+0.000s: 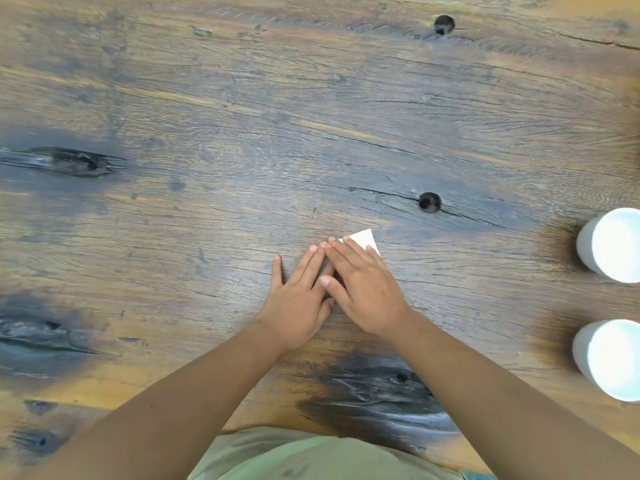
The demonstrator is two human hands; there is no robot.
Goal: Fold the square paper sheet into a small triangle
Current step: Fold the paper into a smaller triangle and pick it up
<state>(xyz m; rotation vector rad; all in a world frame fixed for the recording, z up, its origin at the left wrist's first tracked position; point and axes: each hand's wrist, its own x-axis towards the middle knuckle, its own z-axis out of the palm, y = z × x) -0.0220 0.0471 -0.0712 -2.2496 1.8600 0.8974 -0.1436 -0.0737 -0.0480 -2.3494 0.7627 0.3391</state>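
Note:
A small white folded paper lies flat on the wooden table, near the middle. Only its far pointed corner shows; the rest is hidden under my hands. My right hand lies palm down on the paper with its fingers stretched flat over it. Just to its left, my left hand also rests flat, fingers spread, its fingertips touching those of the right hand at the paper's left edge. Neither hand grips the paper; both press on it.
Two white cups stand at the right edge of the table, one farther and one nearer. Dark knot holes mark the wood beyond the paper. The table's near edge meets my green shirt.

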